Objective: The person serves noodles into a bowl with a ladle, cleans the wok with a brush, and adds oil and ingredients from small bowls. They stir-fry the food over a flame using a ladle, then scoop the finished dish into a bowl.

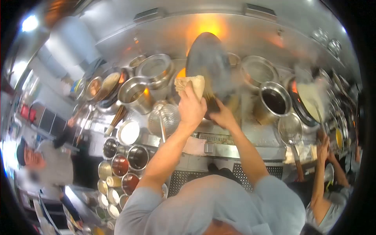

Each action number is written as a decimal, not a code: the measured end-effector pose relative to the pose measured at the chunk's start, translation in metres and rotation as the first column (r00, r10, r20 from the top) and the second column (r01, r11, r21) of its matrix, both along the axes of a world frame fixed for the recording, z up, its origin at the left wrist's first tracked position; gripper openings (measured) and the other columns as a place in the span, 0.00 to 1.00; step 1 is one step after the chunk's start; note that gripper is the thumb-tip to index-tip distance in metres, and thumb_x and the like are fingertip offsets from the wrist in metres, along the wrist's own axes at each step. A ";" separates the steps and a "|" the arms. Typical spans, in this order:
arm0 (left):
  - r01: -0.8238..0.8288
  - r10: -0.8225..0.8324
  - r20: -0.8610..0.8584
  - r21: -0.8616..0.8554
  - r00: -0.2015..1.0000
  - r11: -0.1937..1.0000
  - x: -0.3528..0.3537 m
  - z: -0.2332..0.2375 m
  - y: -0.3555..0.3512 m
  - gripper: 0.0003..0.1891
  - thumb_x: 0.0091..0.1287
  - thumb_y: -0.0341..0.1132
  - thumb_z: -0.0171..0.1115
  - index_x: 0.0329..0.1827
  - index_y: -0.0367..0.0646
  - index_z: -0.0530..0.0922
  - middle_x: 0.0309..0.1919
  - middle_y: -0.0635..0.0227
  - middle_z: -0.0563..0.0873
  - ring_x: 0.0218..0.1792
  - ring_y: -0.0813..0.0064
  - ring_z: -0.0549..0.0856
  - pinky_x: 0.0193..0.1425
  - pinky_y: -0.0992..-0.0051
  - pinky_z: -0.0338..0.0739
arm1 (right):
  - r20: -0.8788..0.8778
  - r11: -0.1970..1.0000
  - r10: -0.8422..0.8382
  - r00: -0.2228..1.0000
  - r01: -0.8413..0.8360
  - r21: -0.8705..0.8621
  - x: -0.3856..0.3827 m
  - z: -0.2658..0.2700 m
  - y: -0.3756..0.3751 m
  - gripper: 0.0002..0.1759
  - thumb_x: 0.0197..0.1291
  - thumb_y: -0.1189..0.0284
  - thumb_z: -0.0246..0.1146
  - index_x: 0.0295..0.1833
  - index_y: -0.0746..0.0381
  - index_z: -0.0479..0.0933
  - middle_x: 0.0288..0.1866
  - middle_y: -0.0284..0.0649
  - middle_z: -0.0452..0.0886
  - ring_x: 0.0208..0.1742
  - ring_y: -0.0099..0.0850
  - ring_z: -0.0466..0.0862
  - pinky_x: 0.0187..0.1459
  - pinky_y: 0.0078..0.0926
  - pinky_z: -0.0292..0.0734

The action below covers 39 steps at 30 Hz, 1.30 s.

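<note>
A dark wok [207,58] is tipped up steeply over the burner at the centre, with orange flame glowing behind it. My left hand [192,106] is closed on a beige folded cloth [198,85] at the wok's near left edge. Lower and to the right, my right hand [224,114] is closed around something dark, perhaps the handle of a brush whose bristles [209,91] rest near the wok's inner face; blur hides the exact grip. Steam or blur covers the wok's right side.
Metal pots [135,94] flank the burner, one holding dark liquid [274,101]. A perforated ladle [162,119] and sauce containers [120,164] stand left. A co-worker works at a steaming wok [311,100] on the right; another person [51,164] is at left.
</note>
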<state>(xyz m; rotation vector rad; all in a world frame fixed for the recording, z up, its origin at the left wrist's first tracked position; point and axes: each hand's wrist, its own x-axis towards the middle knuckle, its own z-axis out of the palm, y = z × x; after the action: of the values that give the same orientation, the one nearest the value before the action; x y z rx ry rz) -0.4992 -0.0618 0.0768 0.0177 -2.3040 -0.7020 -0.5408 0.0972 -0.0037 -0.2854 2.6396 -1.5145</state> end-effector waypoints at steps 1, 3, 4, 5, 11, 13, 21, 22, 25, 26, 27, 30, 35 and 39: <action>-0.049 0.049 -0.002 0.036 0.999 0.998 -0.005 -0.005 -0.007 0.37 0.53 0.32 0.65 0.66 0.34 0.60 0.48 0.36 0.74 0.41 0.36 0.80 0.44 0.50 0.78 | 0.083 0.994 0.110 0.990 -0.111 0.003 0.035 0.016 0.005 0.44 0.49 0.60 0.68 0.74 0.54 0.63 0.54 0.57 0.81 0.56 0.51 0.82 0.58 0.40 0.75; -0.161 0.159 0.025 0.123 0.987 0.979 -0.010 -0.019 -0.025 0.34 0.54 0.32 0.65 0.64 0.34 0.60 0.48 0.35 0.74 0.41 0.35 0.81 0.45 0.48 0.77 | -0.131 0.984 0.113 0.985 -0.093 0.152 0.037 -0.086 0.053 0.45 0.49 0.62 0.68 0.75 0.51 0.61 0.55 0.56 0.81 0.58 0.46 0.82 0.57 0.38 0.76; -0.199 0.190 0.067 0.199 0.980 0.960 -0.008 -0.029 -0.037 0.32 0.55 0.32 0.64 0.62 0.34 0.61 0.47 0.35 0.75 0.42 0.35 0.80 0.46 0.48 0.77 | 0.096 0.997 -0.048 0.994 0.041 0.064 0.051 -0.082 0.073 0.44 0.50 0.63 0.67 0.75 0.51 0.61 0.53 0.56 0.82 0.53 0.47 0.85 0.53 0.38 0.78; -0.227 0.208 0.100 0.274 0.973 0.935 -0.005 -0.039 -0.048 0.31 0.55 0.32 0.64 0.60 0.35 0.61 0.47 0.35 0.75 0.42 0.35 0.80 0.47 0.47 0.76 | 0.002 0.987 -0.152 0.988 0.152 0.059 0.057 -0.087 0.090 0.44 0.51 0.65 0.65 0.76 0.51 0.59 0.50 0.56 0.83 0.47 0.47 0.86 0.49 0.38 0.79; -0.442 0.268 0.355 0.645 0.895 0.623 -0.021 -0.118 -0.034 0.26 0.58 0.32 0.62 0.55 0.34 0.59 0.46 0.36 0.78 0.47 0.37 0.81 0.53 0.50 0.74 | 0.102 0.852 -0.290 0.952 0.208 0.480 0.064 -0.153 0.104 0.49 0.53 0.60 0.64 0.79 0.54 0.48 0.48 0.62 0.82 0.49 0.57 0.83 0.53 0.47 0.76; -0.481 0.345 0.338 0.677 0.875 0.556 -0.043 -0.148 -0.026 0.26 0.59 0.33 0.62 0.54 0.34 0.58 0.44 0.36 0.79 0.46 0.37 0.81 0.54 0.49 0.73 | 0.129 0.836 -0.274 0.953 0.170 0.522 0.070 -0.169 0.101 0.50 0.55 0.57 0.65 0.79 0.55 0.47 0.50 0.63 0.81 0.50 0.59 0.82 0.54 0.50 0.75; -0.276 -0.365 0.229 0.958 0.903 -0.082 0.005 -0.098 -0.035 0.38 0.65 0.46 0.64 0.66 0.42 0.48 0.53 0.48 0.75 0.42 0.55 0.85 0.36 0.57 0.83 | -0.023 0.619 0.034 0.999 -0.003 0.785 0.063 -0.139 0.096 0.51 0.60 0.50 0.64 0.78 0.64 0.47 0.61 0.60 0.74 0.61 0.56 0.74 0.61 0.49 0.70; -0.190 -0.425 0.131 0.977 0.896 -0.099 0.028 -0.102 -0.041 0.43 0.64 0.49 0.66 0.70 0.44 0.45 0.54 0.50 0.75 0.42 0.60 0.85 0.29 0.61 0.83 | -0.101 0.682 0.129 0.986 -0.014 0.731 0.061 -0.137 0.085 0.50 0.62 0.50 0.63 0.77 0.64 0.47 0.63 0.59 0.72 0.64 0.53 0.73 0.62 0.49 0.69; -0.107 -0.389 0.115 0.993 0.914 0.041 0.088 -0.125 -0.051 0.43 0.59 0.46 0.71 0.70 0.43 0.52 0.56 0.59 0.76 0.57 0.62 0.78 0.51 0.57 0.81 | 0.273 0.835 0.479 0.834 -0.529 0.153 0.084 -0.116 0.011 0.43 0.67 0.51 0.59 0.77 0.63 0.51 0.68 0.55 0.68 0.69 0.48 0.69 0.62 0.46 0.69; -0.030 -0.390 0.002 0.997 0.921 -0.066 0.118 -0.111 -0.053 0.42 0.59 0.45 0.71 0.70 0.42 0.55 0.56 0.59 0.76 0.58 0.64 0.77 0.54 0.61 0.79 | 0.453 0.838 0.517 0.726 -0.537 -0.096 0.100 -0.113 -0.023 0.42 0.68 0.51 0.57 0.77 0.63 0.52 0.69 0.55 0.67 0.70 0.48 0.69 0.64 0.43 0.67; 0.200 -0.350 -0.229 0.973 0.908 -0.116 0.136 -0.118 -0.056 0.41 0.59 0.42 0.71 0.70 0.42 0.57 0.57 0.59 0.76 0.57 0.66 0.78 0.55 0.64 0.78 | 0.615 0.834 0.541 0.574 -0.460 -0.304 0.121 -0.111 -0.056 0.40 0.69 0.51 0.54 0.77 0.63 0.53 0.71 0.55 0.66 0.70 0.47 0.68 0.65 0.39 0.66; 0.152 -0.291 -0.214 0.963 0.932 -0.221 0.241 -0.080 -0.073 0.36 0.61 0.34 0.68 0.70 0.43 0.58 0.55 0.61 0.77 0.56 0.68 0.78 0.55 0.67 0.78 | 0.615 0.757 0.653 0.442 -0.387 -0.526 0.111 -0.212 -0.117 0.34 0.71 0.50 0.51 0.71 0.63 0.61 0.68 0.51 0.70 0.63 0.41 0.75 0.60 0.37 0.71; 0.388 -0.020 -0.411 0.875 0.911 -0.291 0.354 -0.134 -0.096 0.31 0.64 0.37 0.66 0.67 0.39 0.63 0.54 0.60 0.79 0.53 0.67 0.82 0.54 0.65 0.79 | 0.558 0.708 0.698 0.450 -0.312 -0.634 0.091 -0.236 -0.234 0.22 0.70 0.55 0.55 0.57 0.61 0.74 0.48 0.41 0.80 0.47 0.35 0.82 0.46 0.35 0.78; 0.395 0.070 -0.416 0.780 0.907 -0.485 0.452 -0.159 -0.100 0.25 0.70 0.46 0.59 0.65 0.44 0.69 0.53 0.62 0.82 0.50 0.67 0.84 0.53 0.64 0.81 | 0.647 0.817 0.564 0.513 -0.235 -0.526 0.063 -0.215 -0.244 0.13 0.67 0.63 0.59 0.30 0.57 0.72 0.19 0.28 0.64 0.22 0.25 0.65 0.29 0.27 0.67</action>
<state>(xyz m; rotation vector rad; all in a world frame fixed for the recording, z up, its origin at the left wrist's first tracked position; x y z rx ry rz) -0.0475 -0.1621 -0.0820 0.3276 -0.4309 -2.5872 -0.4773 -0.1468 -0.2185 -0.1824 1.4402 -1.4798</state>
